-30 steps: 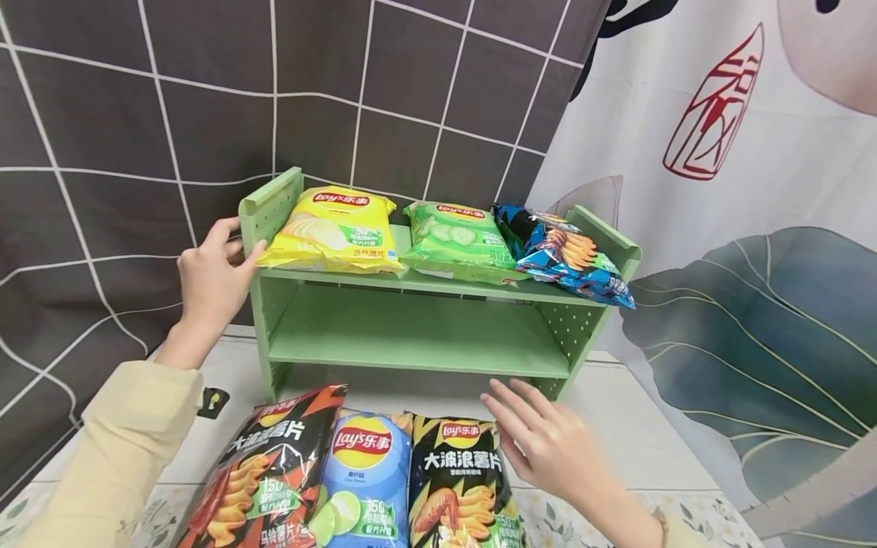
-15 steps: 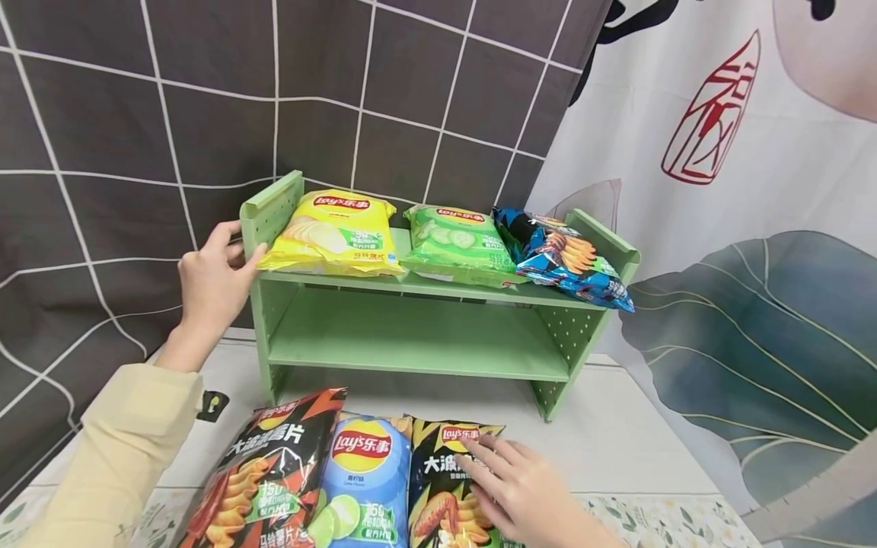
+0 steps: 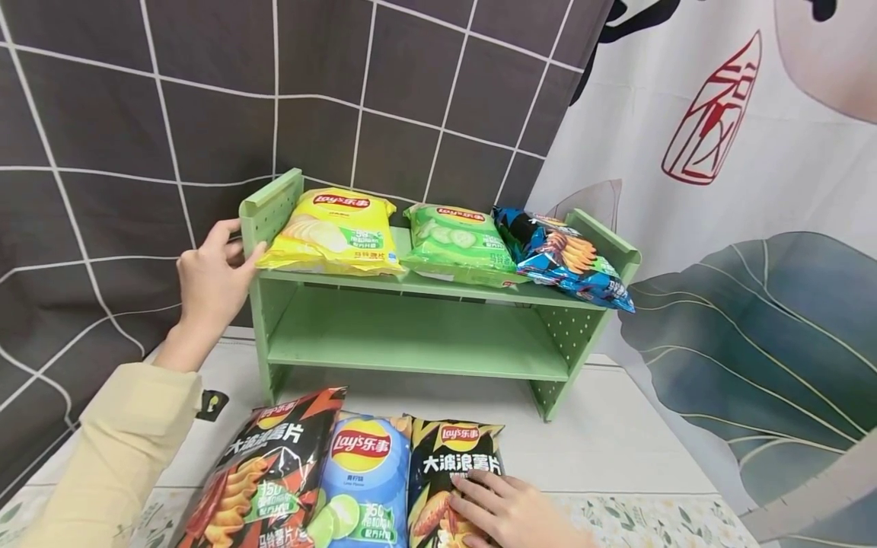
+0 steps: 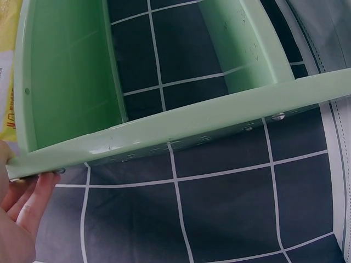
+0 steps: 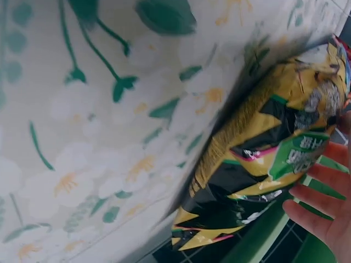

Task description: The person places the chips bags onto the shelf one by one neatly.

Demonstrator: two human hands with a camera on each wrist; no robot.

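My left hand (image 3: 214, 278) grips the upper left side panel of a green two-tier shelf (image 3: 418, 331). In the left wrist view its fingers (image 4: 37, 201) lie against the panel's outer face. My right hand (image 3: 510, 514) lies over a black-and-yellow bag of chips (image 3: 457, 445) on the table, fingers extended across its front; the bag's lower end is cut off by the frame. From the right wrist, the fingers (image 5: 323, 200) look straight and spread along the same bag (image 5: 241, 164). Left of it lie a blue lime chip bag (image 3: 361, 472) and a black-and-red chip bag (image 3: 263, 464).
On the top tier sit a yellow chip bag (image 3: 336, 232), a green cucumber chip bag (image 3: 459, 240) and a tilted dark blue chip bag (image 3: 565, 255) overhanging the front edge. A dark grid curtain (image 3: 411, 114) hangs behind. A small black tag (image 3: 212, 405) lies on the white table (image 3: 617, 449).
My right hand has come down and left, from beside the black-and-yellow chip bag onto it. The left hand keeps its hold on the shelf panel.
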